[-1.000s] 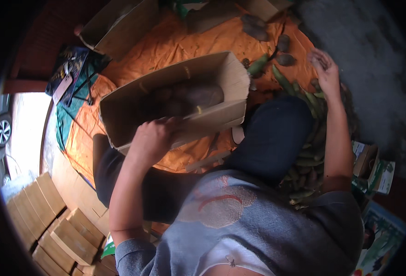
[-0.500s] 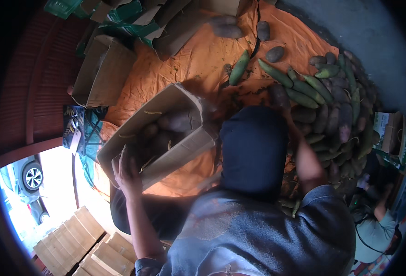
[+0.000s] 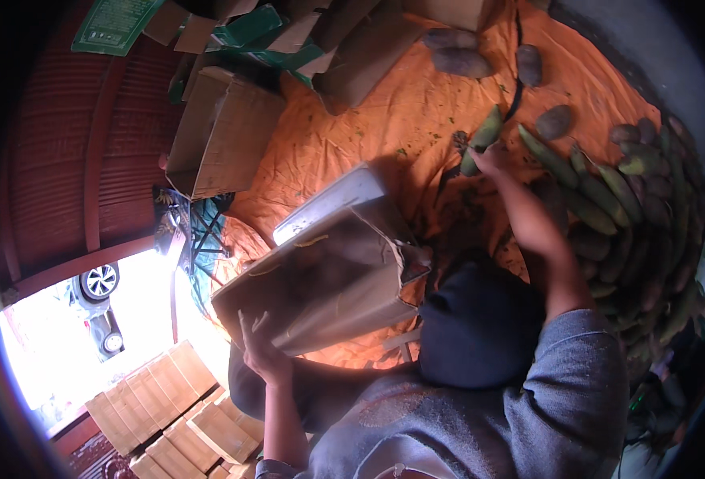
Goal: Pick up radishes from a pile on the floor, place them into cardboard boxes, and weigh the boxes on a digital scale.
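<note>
My right hand (image 3: 492, 160) is stretched far forward, its fingers closed round the lower end of a long green cucumber-like vegetable (image 3: 486, 132) lying on an orange sheet (image 3: 352, 132). My left hand (image 3: 266, 347) is at the near left rim of an open cardboard box (image 3: 352, 307), fingers apart; whether they press on the rim I cannot tell. Dim brown oblong shapes show inside the box. A pale panel (image 3: 328, 203) stands at its far side. To the right is a heap of long green and brown vegetables (image 3: 656, 207).
My dark-trousered knee (image 3: 480, 327) rises between the box and my right arm. Several brown oblong vegetables (image 3: 460, 62) lie at the back. Another cardboard box (image 3: 224, 132) stands at far left, near a red wall (image 3: 57, 160). Stacked cartons (image 3: 156, 387) are at lower left.
My right hand has gone from beside the heap, forward and left to the green vegetable. My left fingers have lifted and spread. The box sits at a different tilt, and the view has shifted.
</note>
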Demonstrator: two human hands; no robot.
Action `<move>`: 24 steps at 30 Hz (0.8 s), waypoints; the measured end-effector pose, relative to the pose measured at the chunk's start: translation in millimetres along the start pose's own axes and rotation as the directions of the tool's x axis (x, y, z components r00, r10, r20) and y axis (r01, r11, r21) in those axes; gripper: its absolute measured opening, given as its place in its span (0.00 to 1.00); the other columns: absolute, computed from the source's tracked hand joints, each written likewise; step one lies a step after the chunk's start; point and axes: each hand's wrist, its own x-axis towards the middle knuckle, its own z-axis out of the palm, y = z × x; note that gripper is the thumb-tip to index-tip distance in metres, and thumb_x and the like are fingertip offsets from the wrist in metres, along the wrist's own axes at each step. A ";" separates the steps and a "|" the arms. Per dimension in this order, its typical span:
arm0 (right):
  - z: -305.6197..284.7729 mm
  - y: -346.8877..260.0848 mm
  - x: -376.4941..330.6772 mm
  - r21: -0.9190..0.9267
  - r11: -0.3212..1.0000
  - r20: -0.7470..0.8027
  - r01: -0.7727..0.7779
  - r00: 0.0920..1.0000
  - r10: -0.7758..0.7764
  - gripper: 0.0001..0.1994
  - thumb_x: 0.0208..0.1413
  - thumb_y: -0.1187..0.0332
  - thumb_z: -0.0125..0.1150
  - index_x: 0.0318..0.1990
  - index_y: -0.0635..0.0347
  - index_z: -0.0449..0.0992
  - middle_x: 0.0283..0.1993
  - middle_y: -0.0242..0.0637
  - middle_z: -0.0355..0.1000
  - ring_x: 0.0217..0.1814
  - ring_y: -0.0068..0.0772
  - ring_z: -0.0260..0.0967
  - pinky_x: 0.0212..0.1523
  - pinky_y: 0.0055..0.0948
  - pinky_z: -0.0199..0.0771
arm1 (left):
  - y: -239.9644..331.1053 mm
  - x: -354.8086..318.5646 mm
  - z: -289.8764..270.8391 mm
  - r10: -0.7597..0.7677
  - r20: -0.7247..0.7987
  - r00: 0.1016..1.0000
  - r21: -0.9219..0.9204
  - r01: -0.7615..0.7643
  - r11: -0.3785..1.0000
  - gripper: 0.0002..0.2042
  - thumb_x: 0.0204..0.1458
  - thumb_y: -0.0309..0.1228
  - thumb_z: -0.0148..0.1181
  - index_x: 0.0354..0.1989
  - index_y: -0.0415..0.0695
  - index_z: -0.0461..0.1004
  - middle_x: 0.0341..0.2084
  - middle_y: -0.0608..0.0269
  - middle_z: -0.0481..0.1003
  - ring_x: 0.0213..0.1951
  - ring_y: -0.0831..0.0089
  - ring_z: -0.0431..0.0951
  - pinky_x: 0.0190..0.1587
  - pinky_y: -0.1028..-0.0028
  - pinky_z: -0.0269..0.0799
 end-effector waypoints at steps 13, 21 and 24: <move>-96.6 53.5 -155.2 0.888 0.449 0.145 0.101 0.864 -0.483 0.16 0.62 0.68 0.60 0.54 0.65 0.74 0.52 0.44 0.75 0.48 0.40 0.77 0.50 0.33 0.79 | -15.0 -10.6 -16.7 0.051 -0.100 0.994 -0.123 -0.063 0.990 0.30 0.59 0.18 0.49 0.71 0.39 0.53 0.64 0.45 0.65 0.63 0.55 0.69 0.64 0.58 0.66; -266.5 15.7 -207.8 0.952 0.241 0.241 -0.188 0.946 -0.215 0.26 0.64 0.63 0.59 0.67 0.57 0.63 0.64 0.43 0.66 0.65 0.43 0.65 0.65 0.46 0.66 | -12.6 28.9 -65.1 0.453 0.254 0.854 -0.067 -0.452 0.890 0.14 0.58 0.30 0.57 0.51 0.41 0.76 0.40 0.49 0.80 0.47 0.52 0.79 0.50 0.61 0.76; -340.9 -76.4 -260.6 0.989 0.056 0.141 -0.136 0.775 -0.615 0.27 0.64 0.53 0.51 0.64 0.64 0.64 0.61 0.49 0.67 0.66 0.51 0.62 0.59 0.50 0.71 | -10.3 25.4 -76.1 0.351 0.559 0.751 -0.053 -0.390 0.919 0.14 0.60 0.38 0.57 0.45 0.41 0.78 0.36 0.50 0.80 0.38 0.55 0.81 0.41 0.60 0.77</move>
